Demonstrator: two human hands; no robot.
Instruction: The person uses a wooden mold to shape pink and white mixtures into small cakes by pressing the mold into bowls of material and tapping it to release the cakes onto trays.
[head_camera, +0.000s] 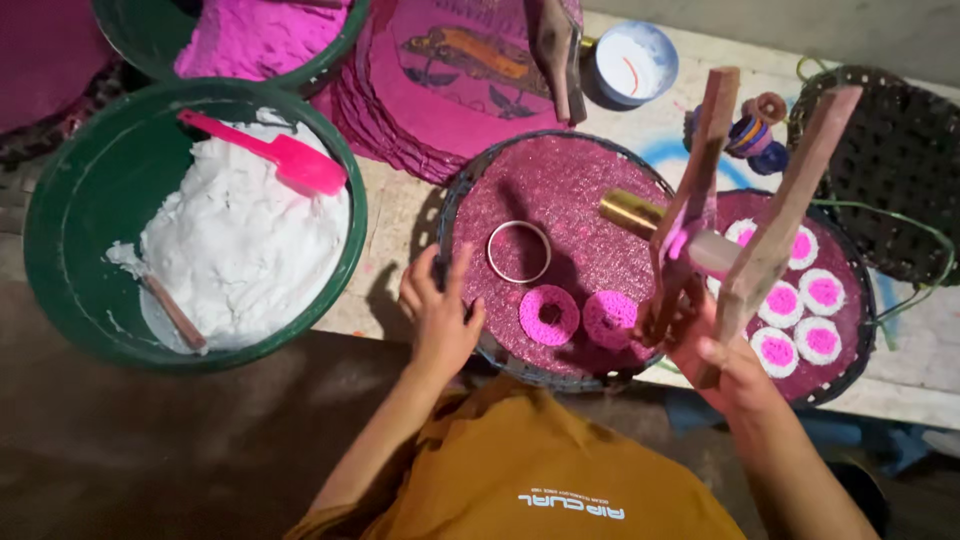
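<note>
the left hand (440, 318) rests spread and released on the near rim of the round pink tray (560, 200), beside the metal ring (519, 251) and two pink rings (549, 315). the right hand (725, 365) is clenched on the wooden press (745, 215), lifted over the gap between trays.

Left hand (440, 318) splayed, right hand (722, 362) seemingly clenched

You had two green basins (60, 240), two pink rings (549, 315), one metal ring (519, 251), five pink-and-white discs (822, 291), one pink scoop (285, 155).
</note>
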